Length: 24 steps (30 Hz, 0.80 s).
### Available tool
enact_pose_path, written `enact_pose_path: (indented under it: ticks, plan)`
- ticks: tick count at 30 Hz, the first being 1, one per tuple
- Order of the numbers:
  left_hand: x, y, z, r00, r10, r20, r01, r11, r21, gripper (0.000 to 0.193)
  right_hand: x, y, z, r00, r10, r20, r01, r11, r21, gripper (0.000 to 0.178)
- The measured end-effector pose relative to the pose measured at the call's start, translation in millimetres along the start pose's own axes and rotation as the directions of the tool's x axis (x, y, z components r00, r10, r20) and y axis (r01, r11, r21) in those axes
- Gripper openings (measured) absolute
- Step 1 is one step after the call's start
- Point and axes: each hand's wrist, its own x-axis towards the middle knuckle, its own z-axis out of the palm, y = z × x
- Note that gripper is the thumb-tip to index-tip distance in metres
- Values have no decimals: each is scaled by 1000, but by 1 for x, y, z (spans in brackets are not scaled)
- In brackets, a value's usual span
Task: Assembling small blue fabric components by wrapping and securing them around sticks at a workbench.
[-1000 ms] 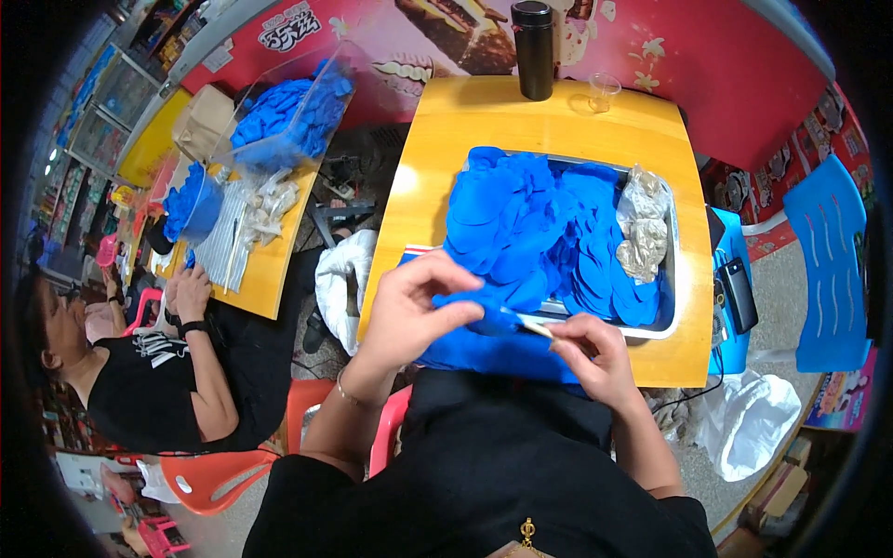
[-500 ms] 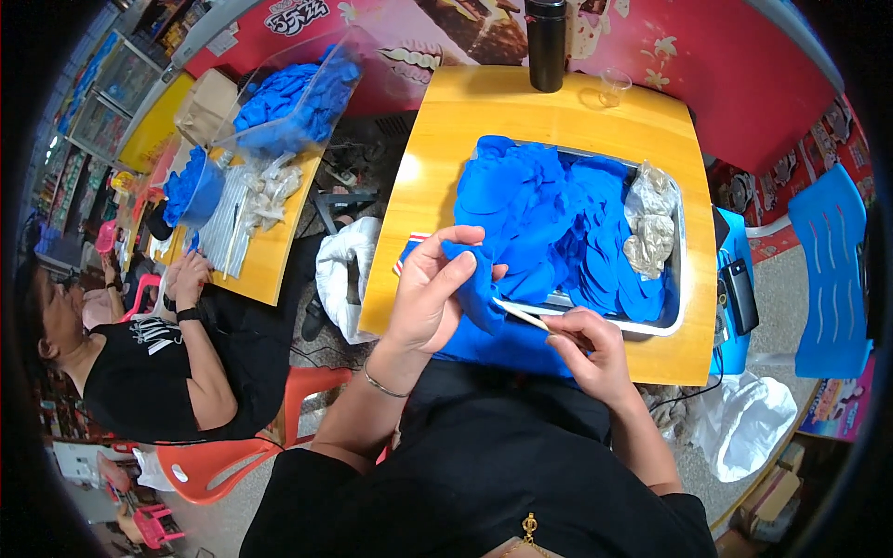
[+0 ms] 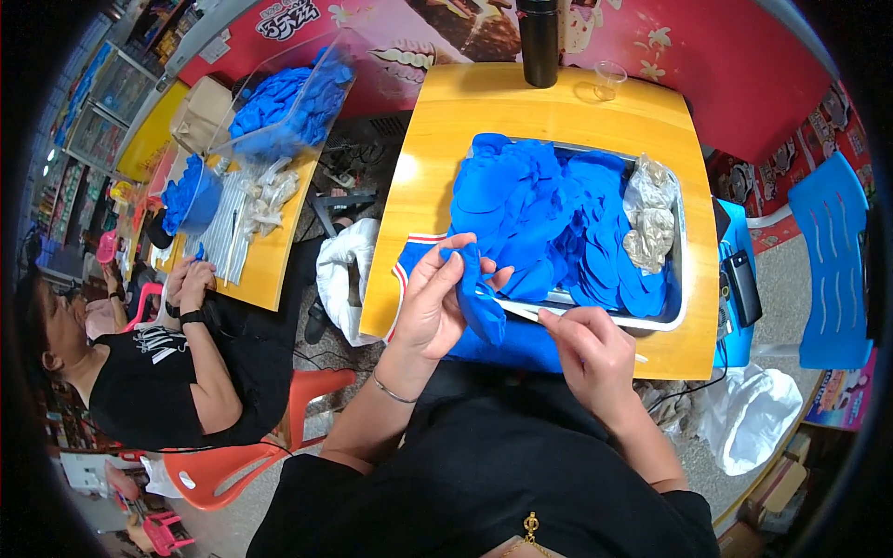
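Note:
My left hand pinches a folded blue fabric-like piece between thumb and fingers, just over the near edge of a metal tray. Closed around a thin pale stick is my right hand. The stick's far tip meets the blue piece, and whether it goes inside cannot be made out; its other end shows past the hand. Many flat, rounded blue pieces heap up in the tray behind my hands. A blue cloth with a red and white trimmed edge lies at the table's near left.
Crumpled clear plastic bags rest at the tray's right side. A black bottle and a clear cup stand at the back of the yellow table. Left, another person sits by a table with a clear bin of blue pieces.
My right hand has turned and shifted slightly down and right along the stick, whose rear end now shows. The blue piece hangs a little lower. More of the trimmed cloth is visible.

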Motion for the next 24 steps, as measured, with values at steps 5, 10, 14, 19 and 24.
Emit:
enact_pose_path:
  ticks: [5,10,14,19,24]
  plan:
    - [1,-3,-5,1000,9,26,-6,995,-96,22,9,-20,-14,996,-90,25,92,989,-115,37]
    - [3,-6,-16,981,22,193,52,928,-368,25,14,-32,-19,969,-207,133,230,954,-191,42]
    - [4,-8,-21,980,14,199,73,902,-426,26,14,-35,-22,953,-237,188,272,944,-189,44]
    - [3,-8,-27,979,17,202,70,908,-413,27,17,-45,-31,964,-107,244,142,981,-133,43]
    - [2,-8,-23,983,16,181,64,903,-425,26,17,-42,-26,977,-73,199,95,990,-103,44]
